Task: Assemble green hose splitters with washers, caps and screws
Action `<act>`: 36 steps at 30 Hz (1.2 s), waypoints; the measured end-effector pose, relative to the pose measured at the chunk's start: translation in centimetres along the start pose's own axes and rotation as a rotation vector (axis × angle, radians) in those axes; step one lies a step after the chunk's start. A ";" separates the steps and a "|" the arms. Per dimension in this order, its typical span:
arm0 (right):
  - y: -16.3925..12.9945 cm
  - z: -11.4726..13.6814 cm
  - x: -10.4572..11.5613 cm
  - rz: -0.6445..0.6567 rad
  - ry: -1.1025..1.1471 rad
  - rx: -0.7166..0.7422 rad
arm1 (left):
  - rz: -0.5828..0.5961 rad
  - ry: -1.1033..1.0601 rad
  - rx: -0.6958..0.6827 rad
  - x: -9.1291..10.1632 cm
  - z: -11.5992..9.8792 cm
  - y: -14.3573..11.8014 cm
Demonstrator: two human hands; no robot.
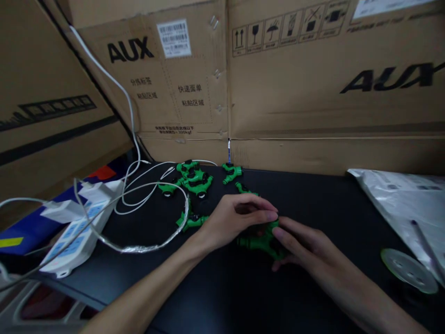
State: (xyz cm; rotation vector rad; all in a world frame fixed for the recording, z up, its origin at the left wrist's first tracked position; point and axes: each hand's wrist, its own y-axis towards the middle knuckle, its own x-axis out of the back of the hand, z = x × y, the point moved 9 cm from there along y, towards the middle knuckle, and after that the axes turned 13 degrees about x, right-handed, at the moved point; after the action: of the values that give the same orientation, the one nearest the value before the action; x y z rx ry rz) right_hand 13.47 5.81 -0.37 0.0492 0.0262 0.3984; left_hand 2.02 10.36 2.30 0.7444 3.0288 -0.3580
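A green Y-shaped hose splitter (259, 242) is between my two hands, low over the dark table. My left hand (231, 215) pinches thumb and fingers together at its upper end; any small part between those fingertips is hidden. From the other side, my right hand (301, 241) has its fingers closed on the splitter. Just beyond my left hand lies another green splitter (246, 189), partly covered by it. One more splitter (192, 220) rests left of my left wrist. Farther back are a pile of green splitters (196, 178) and a single splitter (232, 172).
A white power strip (81, 227) with plugged-in chargers and looping white cables (139, 248) occupies the left side. Cardboard boxes (295, 106) wall off the back. On the right are a white plastic bag (399, 199) and a clear round disc (408, 270).
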 end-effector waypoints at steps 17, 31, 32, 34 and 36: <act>0.0 -0.3 -0.2 0.017 0.065 -0.020 | 0.055 -0.003 0.124 -0.8 1.6 0.1; -0.3 -0.4 0.6 -0.038 -0.011 -0.010 | 0.069 -0.088 0.170 -1.0 2.0 -0.6; -0.3 -0.3 0.5 -0.025 -0.019 -0.009 | 0.073 -0.073 0.181 -1.1 2.2 -0.5; 0.0 0.1 0.4 -0.007 -0.039 0.002 | 0.100 -0.067 0.201 -1.4 2.5 -0.4; 0.3 0.5 0.4 -0.003 -0.079 0.023 | 0.145 -0.105 0.224 -2.0 2.8 -0.3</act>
State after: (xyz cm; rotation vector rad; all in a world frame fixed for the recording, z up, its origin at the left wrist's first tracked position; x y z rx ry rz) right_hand 13.71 6.25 0.11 0.0878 -0.0471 0.3925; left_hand 3.50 8.58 -0.27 0.9181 2.8458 -0.7170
